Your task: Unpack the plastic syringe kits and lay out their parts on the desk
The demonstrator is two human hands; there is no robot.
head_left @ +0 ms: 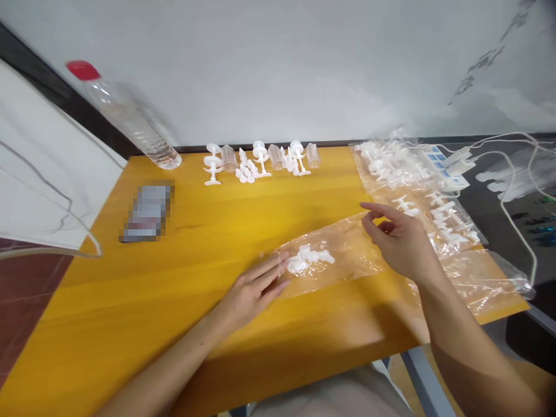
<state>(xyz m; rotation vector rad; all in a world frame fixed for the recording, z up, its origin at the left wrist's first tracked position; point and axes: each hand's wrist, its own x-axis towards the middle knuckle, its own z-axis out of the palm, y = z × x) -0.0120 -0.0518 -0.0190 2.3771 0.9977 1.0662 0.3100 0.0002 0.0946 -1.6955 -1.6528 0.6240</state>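
My left hand point(256, 286) lies flat on the yellow table point(174, 301), fingers stretched out and pressing the left end of a clear plastic bag point(343, 255). Inside that bag, just past my fingertips, sits a small cluster of white plastic parts point(309, 258). My right hand point(397, 237) hovers over the bag's right end with fingers loosely curved and apart, thumb and forefinger near the plastic, holding nothing I can make out.
White plastic parts and small clear cups point(260, 160) stand in a row at the table's back edge. A clear bottle with a red cap point(130, 119) stands at the back left. More bags of white parts point(417, 185) lie at right, beside a power strip with white cables point(452, 165). A blurred flat object point(147, 213) lies at left.
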